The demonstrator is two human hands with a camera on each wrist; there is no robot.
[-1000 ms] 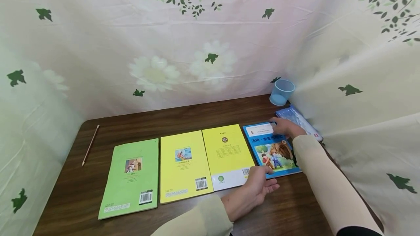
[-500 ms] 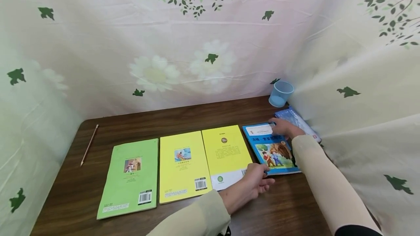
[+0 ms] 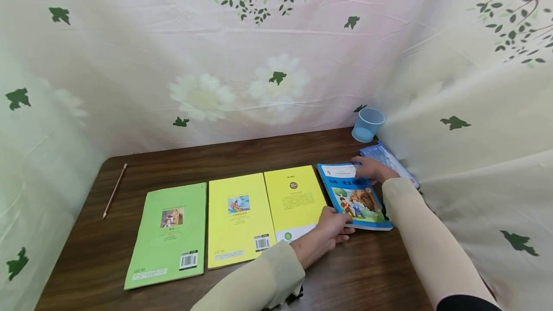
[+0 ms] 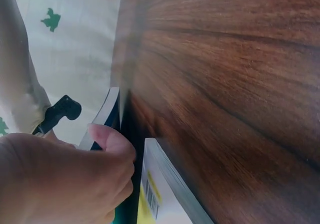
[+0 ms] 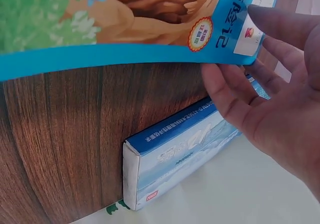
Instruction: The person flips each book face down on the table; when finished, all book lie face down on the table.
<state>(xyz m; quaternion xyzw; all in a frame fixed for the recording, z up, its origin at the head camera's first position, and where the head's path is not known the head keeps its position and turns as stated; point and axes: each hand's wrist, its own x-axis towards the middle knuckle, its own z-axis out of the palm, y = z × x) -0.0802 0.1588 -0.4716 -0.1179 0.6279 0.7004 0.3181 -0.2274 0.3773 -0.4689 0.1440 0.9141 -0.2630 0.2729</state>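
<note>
A blue picture-covered book lies at the right end of a row of books, tilted up off the table. At its lower left corner my left hand pinches it, thumb on the cover. In the left wrist view the left hand grips the book's edge beside a white-and-yellow book. My right hand holds the upper right corner. In the right wrist view the thumb of the right hand lies over the cover and its fingers pass beneath the raised book.
Left of the blue book lie two yellow books, one at the middle and one nearer, then a green book. A pencil lies far left. Near the right-hand cloth wall stand a blue cup and a blue-and-white box.
My left hand has moved up onto the blue book's lower left corner and pinches it. The book's near edge has risen slightly. The right hand keeps its hold at the top corner.
</note>
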